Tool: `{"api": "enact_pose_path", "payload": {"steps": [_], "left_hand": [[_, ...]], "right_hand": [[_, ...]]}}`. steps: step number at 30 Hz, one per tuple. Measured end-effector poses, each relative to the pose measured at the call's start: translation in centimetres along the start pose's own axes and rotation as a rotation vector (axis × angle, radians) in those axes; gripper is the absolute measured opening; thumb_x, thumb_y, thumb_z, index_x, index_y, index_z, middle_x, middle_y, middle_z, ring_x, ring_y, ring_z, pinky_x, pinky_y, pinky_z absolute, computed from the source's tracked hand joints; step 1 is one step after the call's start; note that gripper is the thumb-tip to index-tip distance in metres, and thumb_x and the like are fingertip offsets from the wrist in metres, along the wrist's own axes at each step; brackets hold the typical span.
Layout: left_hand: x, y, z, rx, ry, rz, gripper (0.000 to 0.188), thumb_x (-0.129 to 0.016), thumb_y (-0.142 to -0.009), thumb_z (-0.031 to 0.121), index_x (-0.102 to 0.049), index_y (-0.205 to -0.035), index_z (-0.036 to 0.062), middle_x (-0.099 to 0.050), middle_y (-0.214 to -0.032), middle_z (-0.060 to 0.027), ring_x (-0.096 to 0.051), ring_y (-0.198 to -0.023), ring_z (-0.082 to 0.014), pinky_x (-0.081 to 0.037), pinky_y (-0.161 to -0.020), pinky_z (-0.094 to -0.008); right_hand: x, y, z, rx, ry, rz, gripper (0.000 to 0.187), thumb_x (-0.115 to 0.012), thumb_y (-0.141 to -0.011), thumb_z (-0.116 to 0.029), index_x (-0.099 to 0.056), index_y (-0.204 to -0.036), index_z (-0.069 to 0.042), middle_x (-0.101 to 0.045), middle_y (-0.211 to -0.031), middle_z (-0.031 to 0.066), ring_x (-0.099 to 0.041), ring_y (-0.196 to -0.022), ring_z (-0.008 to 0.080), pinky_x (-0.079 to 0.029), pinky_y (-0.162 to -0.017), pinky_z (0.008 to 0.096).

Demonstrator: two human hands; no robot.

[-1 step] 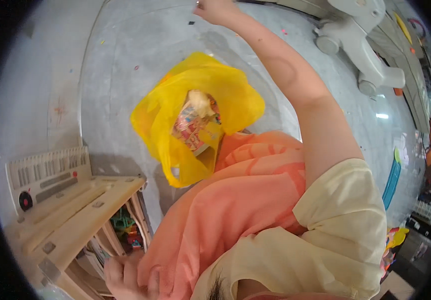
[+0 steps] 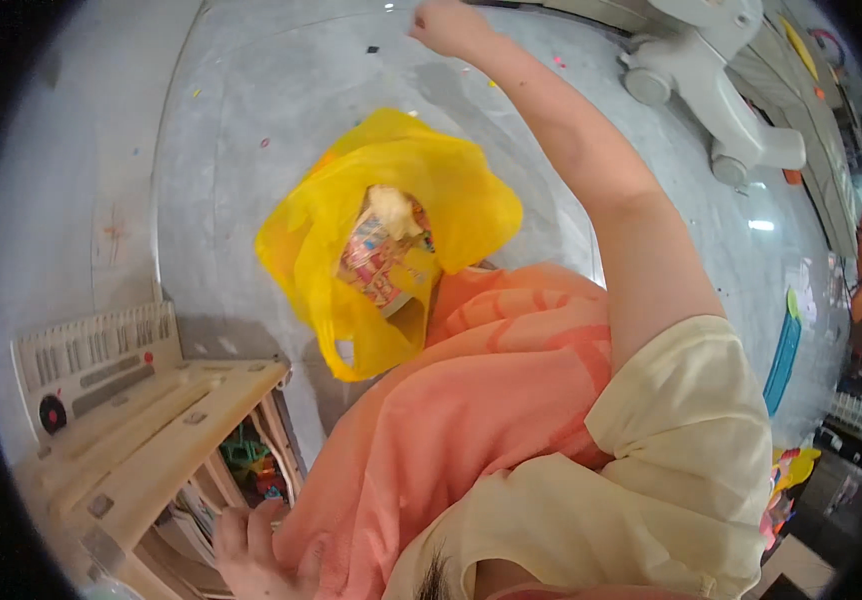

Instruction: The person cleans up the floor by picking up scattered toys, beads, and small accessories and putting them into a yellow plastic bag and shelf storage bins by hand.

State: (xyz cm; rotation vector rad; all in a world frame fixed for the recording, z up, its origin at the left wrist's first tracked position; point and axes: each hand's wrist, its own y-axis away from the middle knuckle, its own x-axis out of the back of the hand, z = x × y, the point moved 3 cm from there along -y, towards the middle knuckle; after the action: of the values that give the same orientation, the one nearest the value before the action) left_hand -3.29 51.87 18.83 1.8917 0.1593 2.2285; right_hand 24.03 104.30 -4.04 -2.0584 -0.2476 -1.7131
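My right arm stretches far forward over the grey floor, and my right hand point(image 2: 449, 30) is at the top edge of the view. Its fingers are curled closed; whatever they hold is too small or hidden to name. Low on the left, my left hand point(image 2: 256, 555) rests on the orange cloth over my leg point(image 2: 391, 460), thumb and fingers apart. Between my arm and the wall side lies an open yellow plastic bag point(image 2: 301, 240) on the floor. Inside it are a crumpled printed wrapper point(image 2: 376, 265) and a pale, whitish scrap point(image 2: 389, 210).
A wooden toy table point(image 2: 161, 400) with a keyboard panel point(image 2: 101, 345) stands at left, toys on its shelf. Small coloured bits dot the floor point(image 2: 221, 180). A grey wheeled ride-on toy point(image 2: 711, 110) is at the far right, a blue strip-shaped object point(image 2: 783, 360) nearer.
My right hand has shifted slightly right and a little nearer, still closed. The view has moved a little; the bag and my left hand stay in place.
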Motion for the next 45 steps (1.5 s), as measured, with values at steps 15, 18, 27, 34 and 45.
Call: {"api": "enact_pose_path", "payload": {"steps": [15,18,27,34,45], "left_hand": [[3.6,3.9,-3.4,0.784,-0.048,-0.550,0.045,-0.056,-0.097,0.043,-0.056,-0.130,0.0129,-0.065,-0.104,-0.0107,-0.062,-0.088,-0.0337,-0.050,-0.067,-0.0489],[3.6,0.0,-0.6,0.654,0.032,-0.423,0.037,-0.058,-0.097,0.029,-0.057,-0.129,0.0097,-0.059,-0.089,-0.0072,-0.054,-0.076,-0.0248,-0.045,-0.060,-0.0401],[-6.0,-21.1,4.4,0.140,0.147,-0.262,0.046,-0.070,-0.088,0.019,-0.058,-0.131,0.0082,-0.061,-0.112,-0.0220,-0.059,-0.104,-0.0393,-0.047,-0.092,-0.0428],[-13.3,-24.3,2.8,-0.004,-0.341,-0.481,0.070,-0.081,-0.077,0.030,-0.053,-0.139,0.0147,-0.061,-0.107,-0.0209,-0.060,-0.100,-0.0378,-0.049,-0.088,-0.0441],[-15.7,-27.9,-5.1,0.206,-0.011,-0.429,0.077,-0.066,-0.072,0.003,-0.044,-0.144,0.0180,-0.068,-0.107,-0.0236,-0.065,-0.103,-0.0403,-0.052,-0.089,-0.0488]], "right_hand": [[-19.7,12.1,4.9,-0.024,-0.166,0.011,0.052,-0.068,-0.085,-0.028,-0.057,-0.136,-0.023,-0.047,-0.146,0.0059,-0.043,-0.133,0.0306,-0.040,-0.105,0.0475],[-21.0,12.2,4.4,0.105,-0.158,0.167,0.052,-0.066,-0.086,-0.030,-0.056,-0.137,-0.026,-0.048,-0.145,0.0038,-0.042,-0.134,0.0288,-0.037,-0.108,0.0513],[-20.7,14.9,4.4,0.257,-0.365,0.110,0.019,-0.058,-0.091,-0.019,-0.068,-0.107,-0.015,-0.061,-0.114,0.0087,-0.057,-0.110,0.0300,-0.048,-0.094,0.0367],[-17.4,13.3,2.9,-0.296,-0.573,-0.014,0.012,-0.065,-0.083,-0.008,-0.067,-0.094,-0.010,-0.063,-0.098,0.0125,-0.061,-0.095,0.0329,-0.052,-0.084,0.0393],[-2.9,6.4,-7.3,-0.123,-2.158,-0.342,0.024,-0.066,-0.093,-0.008,-0.065,-0.115,0.001,-0.070,-0.105,0.0101,-0.069,-0.093,0.0176,-0.055,-0.083,0.0286]]}}
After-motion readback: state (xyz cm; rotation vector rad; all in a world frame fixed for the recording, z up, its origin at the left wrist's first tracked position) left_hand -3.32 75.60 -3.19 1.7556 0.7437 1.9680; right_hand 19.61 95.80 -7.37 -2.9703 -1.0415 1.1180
